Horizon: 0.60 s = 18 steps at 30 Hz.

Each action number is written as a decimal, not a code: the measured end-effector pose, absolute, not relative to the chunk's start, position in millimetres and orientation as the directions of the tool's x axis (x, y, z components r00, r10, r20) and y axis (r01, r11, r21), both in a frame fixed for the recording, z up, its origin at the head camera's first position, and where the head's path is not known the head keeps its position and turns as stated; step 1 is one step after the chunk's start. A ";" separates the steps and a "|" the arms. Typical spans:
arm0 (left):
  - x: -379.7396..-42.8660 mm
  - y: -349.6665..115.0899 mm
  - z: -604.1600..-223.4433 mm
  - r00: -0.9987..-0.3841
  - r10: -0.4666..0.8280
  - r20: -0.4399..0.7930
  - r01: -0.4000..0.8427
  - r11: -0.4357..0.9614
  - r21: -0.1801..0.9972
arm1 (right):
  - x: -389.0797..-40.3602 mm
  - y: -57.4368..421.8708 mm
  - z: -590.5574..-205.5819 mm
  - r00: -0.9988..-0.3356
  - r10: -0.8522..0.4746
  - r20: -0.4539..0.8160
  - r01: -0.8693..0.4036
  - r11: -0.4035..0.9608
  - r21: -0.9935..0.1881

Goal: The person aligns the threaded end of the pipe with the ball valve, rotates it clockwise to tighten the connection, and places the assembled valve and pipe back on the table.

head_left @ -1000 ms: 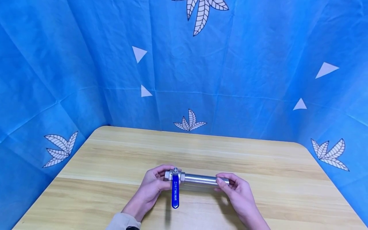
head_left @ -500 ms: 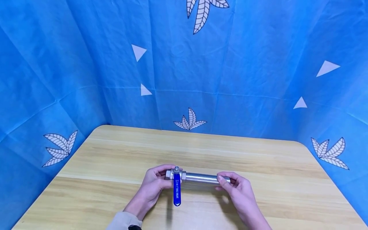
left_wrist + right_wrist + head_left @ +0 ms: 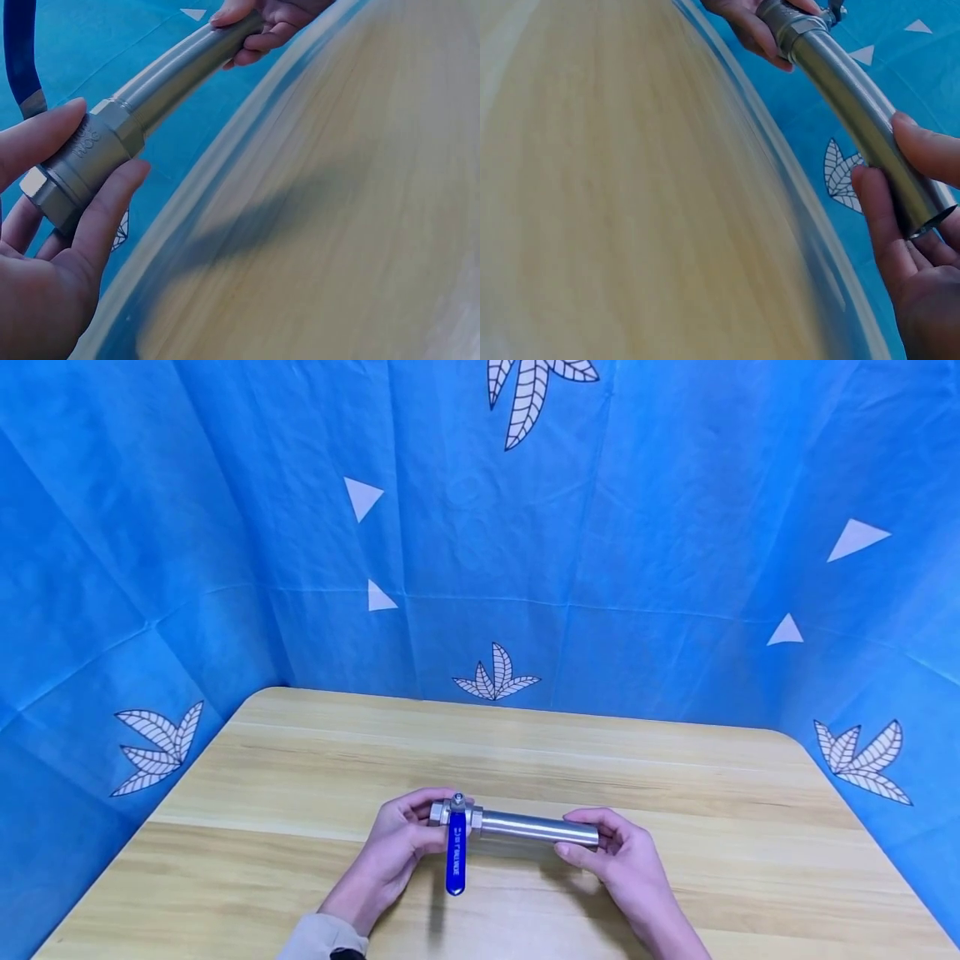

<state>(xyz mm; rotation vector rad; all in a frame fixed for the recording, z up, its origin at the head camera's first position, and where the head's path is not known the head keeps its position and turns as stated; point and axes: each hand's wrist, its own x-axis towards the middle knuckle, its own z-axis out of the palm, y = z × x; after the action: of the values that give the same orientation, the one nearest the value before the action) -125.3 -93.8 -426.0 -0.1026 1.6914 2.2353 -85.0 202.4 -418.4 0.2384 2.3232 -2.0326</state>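
A steel ball valve (image 3: 477, 818) with a blue lever handle (image 3: 456, 860) is held above the table by my left hand (image 3: 393, 847). In the left wrist view, thumb and fingers wrap the valve body (image 3: 91, 154), its hexagonal end poking out between them. A straight metal pipe (image 3: 528, 827) runs from the valve's other end to the right. My right hand (image 3: 630, 860) holds the pipe near its free end, thumb along the near side and fingers behind and beneath. The right wrist view shows that end as an open, hollow mouth. The lever hangs toward my body.
The wood-grain table (image 3: 300, 760) has rounded far corners. Blue cloth (image 3: 480, 527) with white leaf and triangle prints hangs around its back and sides. Shadows of the hands and valve fall on the tabletop below.
My right thumb has slid from the top of the pipe down to its near side. The valve and pipe have shifted only slightly; my left hand keeps its grip.
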 end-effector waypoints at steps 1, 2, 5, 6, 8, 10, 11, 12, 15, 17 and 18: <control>-126.3 -92.6 -425.3 -0.940 0.229 -0.253 -0.305 -0.230 0.924 | -84.8 204.2 -417.9 -0.988 0.088 -0.129 0.140 0.138 -0.980; -127.3 -91.3 -424.4 -0.939 0.240 -0.246 -0.299 -0.217 0.929 | -84.6 206.0 -417.5 -0.988 0.090 -0.122 0.135 0.149 -0.980; -129.2 -91.2 -421.1 -0.941 0.247 -0.232 -0.276 -0.163 0.947 | -85.4 208.0 -417.1 -0.990 0.093 -0.103 0.119 0.188 -0.975; -130.3 -91.6 -419.4 -0.941 0.247 -0.231 -0.270 -0.139 0.953 | -85.9 207.9 -416.9 -0.991 0.096 -0.097 0.115 0.202 -0.973; -133.1 -91.1 -418.2 -0.944 0.249 -0.217 -0.246 -0.091 0.965 | -87.1 210.0 -416.9 -0.991 0.105 -0.086 0.109 0.244 -0.964; -137.5 -91.0 -416.7 -0.946 0.251 -0.203 -0.218 -0.035 0.975 | -89.4 211.8 -416.3 -0.991 0.114 -0.076 0.106 0.295 -0.950; -140.2 -91.0 -415.7 -0.947 0.255 -0.194 -0.203 -0.010 0.979 | -90.8 212.8 -415.9 -0.991 0.117 -0.067 0.102 0.323 -0.941; -143.1 -90.9 -414.6 -0.948 0.260 -0.183 -0.185 0.016 0.983 | -92.6 213.8 -414.9 -0.991 0.119 -0.061 0.099 0.346 -0.933; -151.2 -89.2 -410.9 -0.948 0.276 -0.156 -0.141 0.073 0.987 | -98.2 217.7 -411.8 -0.993 0.117 -0.034 0.079 0.401 -0.913; -154.8 -87.5 -408.9 -0.947 0.283 -0.149 -0.129 0.087 0.988 | -101.1 220.7 -409.6 -0.994 0.112 -0.020 0.066 0.423 -0.904; -155.9 -86.8 -408.2 -0.947 0.284 -0.150 -0.129 0.092 0.987 | -102.2 222.1 -408.4 -0.994 0.107 -0.018 0.062 0.429 -0.901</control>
<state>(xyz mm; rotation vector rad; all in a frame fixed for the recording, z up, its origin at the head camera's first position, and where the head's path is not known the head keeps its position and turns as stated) -155.9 -86.8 -408.2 0.1538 2.0717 1.9260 -102.2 222.1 -408.4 0.1590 2.6910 -1.6932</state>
